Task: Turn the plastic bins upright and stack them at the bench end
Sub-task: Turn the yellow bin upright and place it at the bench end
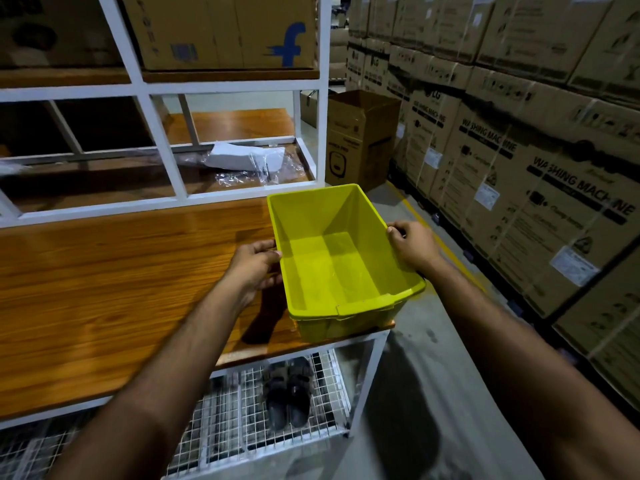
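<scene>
Bench [121,271]: wooden worktop, cartons [519,150] stacked alongside.
Bin [341,268]: upright at the worktop's right end.
Hands: my left [254,263] and right [414,245] grip its side rims.

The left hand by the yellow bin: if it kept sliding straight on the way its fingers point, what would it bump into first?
The left hand points rightward and already grips the left rim of the yellow plastic bin. Pushing on, it would probably meet that bin's left wall at once; nothing lies between them.
</scene>
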The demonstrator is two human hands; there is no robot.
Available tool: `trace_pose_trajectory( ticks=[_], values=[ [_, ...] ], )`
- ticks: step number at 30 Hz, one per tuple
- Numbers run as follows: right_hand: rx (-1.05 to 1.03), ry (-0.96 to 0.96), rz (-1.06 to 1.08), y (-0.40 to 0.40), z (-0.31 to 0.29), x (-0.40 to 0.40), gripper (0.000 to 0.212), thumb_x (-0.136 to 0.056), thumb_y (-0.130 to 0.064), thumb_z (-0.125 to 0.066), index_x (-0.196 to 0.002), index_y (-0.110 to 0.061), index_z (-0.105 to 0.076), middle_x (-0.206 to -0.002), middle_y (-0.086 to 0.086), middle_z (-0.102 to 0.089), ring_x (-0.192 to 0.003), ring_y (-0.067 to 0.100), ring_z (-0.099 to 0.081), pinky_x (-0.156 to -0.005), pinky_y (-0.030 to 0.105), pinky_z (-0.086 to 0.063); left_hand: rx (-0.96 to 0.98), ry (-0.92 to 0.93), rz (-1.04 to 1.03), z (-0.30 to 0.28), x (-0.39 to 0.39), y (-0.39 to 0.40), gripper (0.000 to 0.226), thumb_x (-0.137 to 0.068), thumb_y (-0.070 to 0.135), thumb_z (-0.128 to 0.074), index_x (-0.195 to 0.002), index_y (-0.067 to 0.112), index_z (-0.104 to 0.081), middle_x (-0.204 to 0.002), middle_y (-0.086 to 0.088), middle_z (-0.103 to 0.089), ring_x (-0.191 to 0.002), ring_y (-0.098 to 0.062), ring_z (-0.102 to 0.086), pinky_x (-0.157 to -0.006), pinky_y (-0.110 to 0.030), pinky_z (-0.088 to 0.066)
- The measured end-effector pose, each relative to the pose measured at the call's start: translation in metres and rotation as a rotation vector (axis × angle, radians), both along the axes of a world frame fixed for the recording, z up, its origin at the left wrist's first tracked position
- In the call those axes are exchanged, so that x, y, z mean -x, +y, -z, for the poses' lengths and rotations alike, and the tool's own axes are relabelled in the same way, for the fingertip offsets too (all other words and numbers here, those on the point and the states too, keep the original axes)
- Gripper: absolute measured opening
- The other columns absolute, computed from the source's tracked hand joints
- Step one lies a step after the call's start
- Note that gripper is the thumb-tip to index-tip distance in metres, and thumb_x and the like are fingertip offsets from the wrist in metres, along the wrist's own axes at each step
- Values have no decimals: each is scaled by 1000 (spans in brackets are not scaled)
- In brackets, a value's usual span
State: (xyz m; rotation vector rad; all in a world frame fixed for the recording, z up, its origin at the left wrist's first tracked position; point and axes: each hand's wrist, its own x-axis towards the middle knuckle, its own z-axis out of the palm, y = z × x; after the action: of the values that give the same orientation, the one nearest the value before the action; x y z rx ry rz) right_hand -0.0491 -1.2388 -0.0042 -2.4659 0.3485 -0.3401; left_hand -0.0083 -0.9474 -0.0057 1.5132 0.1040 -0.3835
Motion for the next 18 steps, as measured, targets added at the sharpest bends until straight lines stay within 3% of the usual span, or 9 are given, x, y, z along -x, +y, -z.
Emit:
trace_pose_trajectory(
  ticks=[5, 6, 10, 15, 18],
  values=[
    [-5, 26, 21, -2, 0, 0, 29, -102, -27, -47, -90, -8, -65, -74, 2, -61, -79, 27, -54, -56, 30, -29, 8, 17, -22, -2, 0, 0, 36, -94, 4, -53, -129, 11, -51, -91, -3, -65, -74, -15, -61, -45, -21, -53],
    [-21, 25, 24, -3, 0, 0, 31, -102, -29, -46, -90, -8, -66, -76, 4, -63, -80, 29, -56, -57, 29, -30, 9, 22, -30, -2, 0, 0, 34, -94, 7, -54, -128, 12, -52, -91, -3, -64, -73, -16, -61, -45, -22, -53],
    [-41, -38, 40, -2, -7, 3, 36, -101, -31, -47, -119, -6, -67, -117, 13, -69, -107, 31, -62, -81, 33, -44, -9, 24, -81, -2, -1, 8, 11, -95, 19, -55, -105, 18, -58, -86, -1, -58, -68, -15, -56, -50, -24, -53],
    [171, -168, 0, 13, -23, -1, 45, -92, -45, -44, -118, -14, -64, -108, 8, -66, -103, 27, -59, -87, 43, -49, -108, -124, -138, -1, 1, 27, 30, -93, 22, -58, -122, 15, -55, -91, -2, -62, -68, -14, -55, -61, -28, -43],
    [233, -217, -117, 45, -33, -6, 49, -88, -49, -39, -116, -16, -63, -106, 7, -63, -103, 26, -56, -87, 45, -48, -286, -246, -146, -1, 11, 53, 38, -90, 30, -61, -127, 24, -56, -107, 0, -66, -90, -16, -61, -77, -34, -47]
  ],
)
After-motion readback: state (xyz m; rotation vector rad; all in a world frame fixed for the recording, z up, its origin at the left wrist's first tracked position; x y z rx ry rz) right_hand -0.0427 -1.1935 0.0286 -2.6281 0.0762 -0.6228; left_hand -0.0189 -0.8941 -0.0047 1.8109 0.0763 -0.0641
